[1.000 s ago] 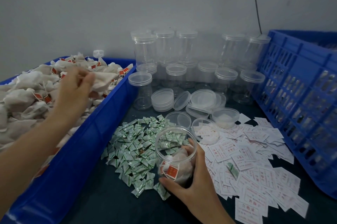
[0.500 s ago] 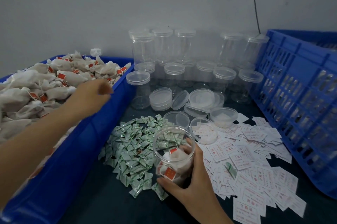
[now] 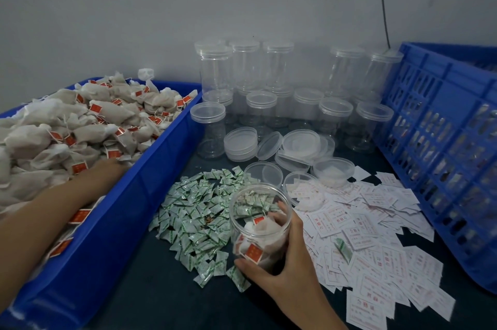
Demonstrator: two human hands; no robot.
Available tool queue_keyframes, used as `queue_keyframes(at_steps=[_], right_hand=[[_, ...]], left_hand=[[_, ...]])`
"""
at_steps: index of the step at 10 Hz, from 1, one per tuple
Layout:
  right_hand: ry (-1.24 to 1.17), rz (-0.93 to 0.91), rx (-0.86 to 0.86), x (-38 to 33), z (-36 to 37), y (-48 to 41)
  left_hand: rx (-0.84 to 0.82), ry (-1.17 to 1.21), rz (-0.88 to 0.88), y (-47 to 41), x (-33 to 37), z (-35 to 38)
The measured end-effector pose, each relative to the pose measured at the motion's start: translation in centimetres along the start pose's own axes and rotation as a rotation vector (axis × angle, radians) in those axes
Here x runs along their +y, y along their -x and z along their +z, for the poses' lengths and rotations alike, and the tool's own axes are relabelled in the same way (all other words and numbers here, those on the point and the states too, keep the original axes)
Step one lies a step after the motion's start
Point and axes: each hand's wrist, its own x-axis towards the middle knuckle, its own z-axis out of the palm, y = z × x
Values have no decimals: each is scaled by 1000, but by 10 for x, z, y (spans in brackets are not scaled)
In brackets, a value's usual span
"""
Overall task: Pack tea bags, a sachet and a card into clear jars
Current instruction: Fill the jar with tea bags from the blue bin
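Fingers [image 3: 291,224] of right hand [image 3: 285,273] wrapped round tilted open jar [image 3: 258,211] near table [image 3: 150,302] front edge. Left hand [image 3: 105,171] buried in tea bags [image 3: 107,114], grip unreadable. Tangled bags could drag extras out; tilt could spill jar.

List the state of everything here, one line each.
blue bin, heaped with tea bags
held jar, lid off, a few tea bags inside
right hand, grips the held jar
left hand, in the blue bin, grip hidden
spare jars, empty, lidded
loose lids, off, piled together
sachets, loose pile
cards, scattered
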Motion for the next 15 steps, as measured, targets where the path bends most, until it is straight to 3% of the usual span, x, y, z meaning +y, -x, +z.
queue_keyframes(at_steps=[1,2,3,4,5,6,7,8,9,12,13,15], right_hand=[[-6,-8,-4,-1,0,-1],[-11,-9,-9,-1,1,-2],[-25,-9,4,-2,1,-3],[-36,-10,5,-2,1,-2],[-66,-17,-18,0,3,-2],[-58,-18,-7,1,4,-3],[-47,-17,-5,2,5,-4],[-40,-21,5,3,4,-5],[-40,-35,8,2,4,-5],[-70,7,-35,1,2,-4],[-72,9,-44,-1,2,-3],[-108,10,-47,-1,3,-4]], left_hand=[[307,112,95,6,11,-18],[549,556,115,13,31,-35],[448,970,461,51,86,-66],[231,971,698,80,119,-65],[22,694,820,104,151,-34],[128,628,687,92,152,-8],[194,662,311,66,137,25],[62,449,234,59,132,49],[28,298,303,58,129,73],[274,667,288,59,138,30],[372,910,440,81,146,-9],[274,781,689,127,158,-22]])
